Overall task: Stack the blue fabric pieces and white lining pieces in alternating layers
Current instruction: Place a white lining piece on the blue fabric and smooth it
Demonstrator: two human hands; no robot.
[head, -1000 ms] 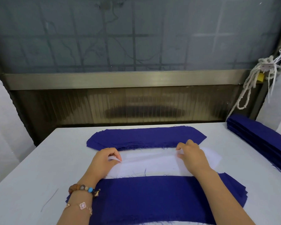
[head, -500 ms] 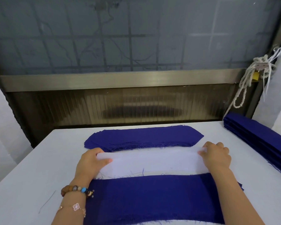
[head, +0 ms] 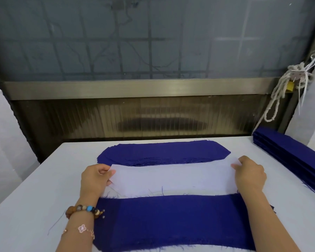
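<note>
A white lining piece (head: 173,177) is held by both ends over the middle of the tabletop (head: 35,206). Its left end is pinched by the left hand (head: 94,179), thumb on top and fingers beneath. Its right end is gripped by the curled fingers of the right hand (head: 250,174). A stack of blue fabric pieces (head: 171,220) lies at the near edge, under both forearms. A round-ended blue stack (head: 162,151) lies just beyond the lining, and a third blue stack (head: 289,153) lies along the right edge. A beaded bracelet (head: 84,210) is worn on the left wrist.

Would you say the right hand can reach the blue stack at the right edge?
Likely yes: the right hand pinches the white lining, but only bare table separates it from the blue stack.
</note>
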